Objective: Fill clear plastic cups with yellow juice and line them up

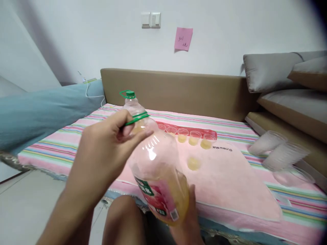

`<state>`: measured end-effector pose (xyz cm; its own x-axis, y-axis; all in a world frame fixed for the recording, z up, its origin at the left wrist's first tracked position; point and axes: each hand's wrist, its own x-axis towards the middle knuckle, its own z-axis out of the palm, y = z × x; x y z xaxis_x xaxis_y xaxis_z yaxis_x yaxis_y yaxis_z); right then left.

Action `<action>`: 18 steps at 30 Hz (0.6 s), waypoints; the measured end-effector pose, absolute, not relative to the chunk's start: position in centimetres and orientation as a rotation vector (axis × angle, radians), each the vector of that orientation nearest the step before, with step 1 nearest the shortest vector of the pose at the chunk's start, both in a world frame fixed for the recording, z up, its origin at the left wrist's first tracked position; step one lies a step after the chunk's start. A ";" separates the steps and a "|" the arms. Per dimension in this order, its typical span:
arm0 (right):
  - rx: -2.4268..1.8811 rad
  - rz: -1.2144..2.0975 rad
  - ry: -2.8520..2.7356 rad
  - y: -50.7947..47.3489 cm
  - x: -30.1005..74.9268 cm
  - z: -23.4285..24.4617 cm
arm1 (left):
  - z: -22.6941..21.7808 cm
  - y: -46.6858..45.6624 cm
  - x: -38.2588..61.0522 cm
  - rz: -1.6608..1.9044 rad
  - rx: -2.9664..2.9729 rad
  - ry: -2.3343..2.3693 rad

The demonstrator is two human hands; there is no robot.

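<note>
Left hand (107, 143) pinching the green handle (136, 118), right hand (189, 217) cupping the bottle (158, 170) underneath, a person apparently tips juice toward the single cup (193, 163), which calls for a careful tilt

The left hand (112, 136) is raised, forearm running up from the lower left, fingers curled shut with the thumb laid across them. The right hand (190, 217) sits low, palm up, fingers wrapped in a cupping grip.

Head cam, looks fwd/down over bed (230, 190), close to hands.
</note>
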<state>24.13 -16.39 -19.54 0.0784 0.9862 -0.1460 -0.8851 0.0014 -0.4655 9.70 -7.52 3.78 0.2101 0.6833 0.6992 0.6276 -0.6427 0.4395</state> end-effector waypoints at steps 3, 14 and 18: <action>-0.454 1.643 -0.347 -12.5 22.1 -16.9 | 5.3 -7.5 7.7 1.585 2.447 1.492; -0.723 1.559 -0.740 0.8 19.7 -16.5 | 4.4 -1.2 4.6 1.692 2.723 1.531; -0.720 1.481 -0.854 2.4 17.9 -16.2 | 3.1 1.5 3.8 1.614 2.721 1.562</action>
